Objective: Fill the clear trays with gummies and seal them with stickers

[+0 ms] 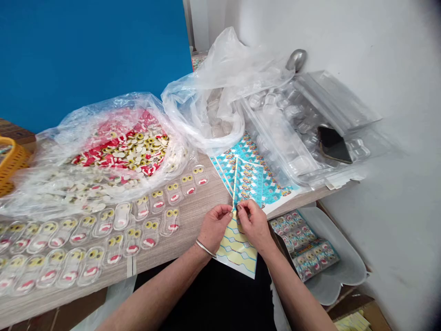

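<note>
A sticker sheet (237, 250) lies over the table's front edge, its near part bare yellow backing and its far part printed blue. My left hand (216, 225) is closed in a pinch at the sheet's middle, thumb and forefinger at a narrow yellowish strip (235, 184). Close beside it, my right hand (253, 224) pinches the sheet at the border of the blue stickers. Whether a sticker is between the right fingertips is too small to tell. More blue sticker sheets (225, 161) lie beneath. To the left, clear plastic blister shells (92, 266) hold eye and red-and-white pieces.
A plastic bag of loose eye and red pieces (138, 149) spreads at the back left. A crumpled clear bag (220, 92), a bag of clear shells (285, 124) and a phone (334, 145) lie at right. Below are packed cards (303, 243). A yellow basket (12, 161) stands far left.
</note>
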A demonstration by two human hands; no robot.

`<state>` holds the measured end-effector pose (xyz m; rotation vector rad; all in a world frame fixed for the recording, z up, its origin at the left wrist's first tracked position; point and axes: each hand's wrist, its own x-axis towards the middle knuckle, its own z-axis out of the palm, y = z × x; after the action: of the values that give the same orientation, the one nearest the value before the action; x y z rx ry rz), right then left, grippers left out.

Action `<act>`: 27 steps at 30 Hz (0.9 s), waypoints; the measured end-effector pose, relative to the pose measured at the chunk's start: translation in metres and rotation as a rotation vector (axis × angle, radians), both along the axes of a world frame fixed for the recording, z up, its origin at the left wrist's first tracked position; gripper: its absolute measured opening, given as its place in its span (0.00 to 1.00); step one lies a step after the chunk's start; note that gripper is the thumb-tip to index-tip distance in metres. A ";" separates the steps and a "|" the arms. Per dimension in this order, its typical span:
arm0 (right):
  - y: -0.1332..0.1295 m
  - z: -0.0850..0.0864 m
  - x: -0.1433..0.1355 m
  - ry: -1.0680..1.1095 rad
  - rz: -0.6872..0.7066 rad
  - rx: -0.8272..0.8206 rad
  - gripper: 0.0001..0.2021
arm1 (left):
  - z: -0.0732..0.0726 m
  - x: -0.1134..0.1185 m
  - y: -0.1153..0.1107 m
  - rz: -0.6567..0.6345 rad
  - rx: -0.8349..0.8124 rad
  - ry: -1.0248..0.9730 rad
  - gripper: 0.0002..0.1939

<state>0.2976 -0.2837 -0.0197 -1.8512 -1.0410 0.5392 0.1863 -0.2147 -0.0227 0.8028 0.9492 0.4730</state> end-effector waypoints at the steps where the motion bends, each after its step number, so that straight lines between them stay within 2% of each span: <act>1: -0.005 0.000 0.002 0.040 -0.021 0.024 0.08 | 0.000 -0.001 0.001 0.003 -0.006 0.007 0.11; 3: -0.019 -0.001 0.015 0.093 -0.138 0.057 0.10 | 0.001 -0.004 0.004 0.018 -0.012 0.029 0.13; 5: -0.040 -0.004 0.041 0.076 -0.362 0.053 0.13 | 0.003 -0.005 0.007 0.033 -0.030 0.045 0.15; 7: -0.059 -0.007 0.081 -0.036 -0.610 -0.015 0.17 | 0.005 -0.006 0.009 0.036 -0.065 0.053 0.17; 9: -0.073 -0.007 0.128 -0.284 -0.765 -0.186 0.23 | 0.007 -0.005 0.011 0.022 -0.074 0.071 0.18; 10: -0.075 -0.007 0.151 -0.433 -0.762 -0.288 0.22 | 0.007 -0.004 0.011 0.012 -0.062 0.085 0.18; 12: -0.073 -0.006 0.189 -0.521 -0.733 -0.329 0.16 | 0.008 -0.003 0.011 -0.016 -0.020 0.117 0.19; 15: -0.057 -0.009 0.216 -0.564 -0.640 -0.399 0.14 | 0.008 -0.003 0.012 -0.080 0.024 0.153 0.20; 18: -0.047 -0.016 0.217 -0.606 -0.605 -0.496 0.12 | 0.009 -0.004 0.012 -0.139 0.071 0.192 0.18; 22: -0.045 -0.020 0.210 -0.639 -0.604 -0.602 0.14 | 0.008 -0.005 0.013 -0.176 0.083 0.233 0.17; 27: -0.051 -0.003 0.219 -0.604 -0.535 -0.667 0.13 | 0.002 -0.005 0.014 -0.175 0.088 0.247 0.16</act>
<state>0.5165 -0.3352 -0.0230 -2.8749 -0.7018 -0.0278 0.1814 -0.2002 -0.0203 1.0317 1.0794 0.2683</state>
